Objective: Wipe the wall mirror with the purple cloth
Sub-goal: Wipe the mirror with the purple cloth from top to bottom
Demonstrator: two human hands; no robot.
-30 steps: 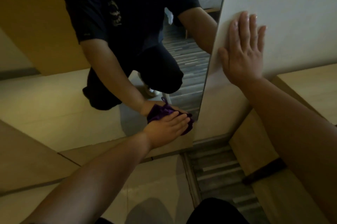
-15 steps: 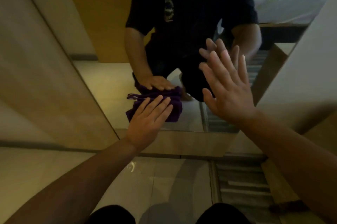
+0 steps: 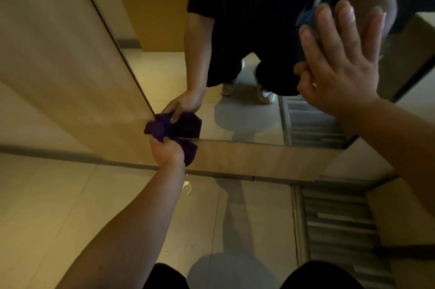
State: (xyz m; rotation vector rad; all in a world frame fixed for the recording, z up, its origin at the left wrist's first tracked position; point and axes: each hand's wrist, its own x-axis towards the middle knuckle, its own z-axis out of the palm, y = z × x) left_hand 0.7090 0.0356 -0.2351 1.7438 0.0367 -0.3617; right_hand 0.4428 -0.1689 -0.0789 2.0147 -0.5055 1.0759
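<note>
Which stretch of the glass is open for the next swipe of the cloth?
The mirror is bare along its bottom edge between the purple cloth, bunched in the left hand at the lower left corner, and the right hand, spread open near the right side. The left corner is crowded.

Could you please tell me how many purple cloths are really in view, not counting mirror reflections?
1. The purple cloth is bunched in the left hand at the mirror's bottom left corner; the purple above it is its reflection. The right hand holds none.

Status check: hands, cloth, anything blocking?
Left hand shut on purple cloth at mirror's bottom-left corner. Right hand open, flat by the glass. Nothing blocking.
</note>
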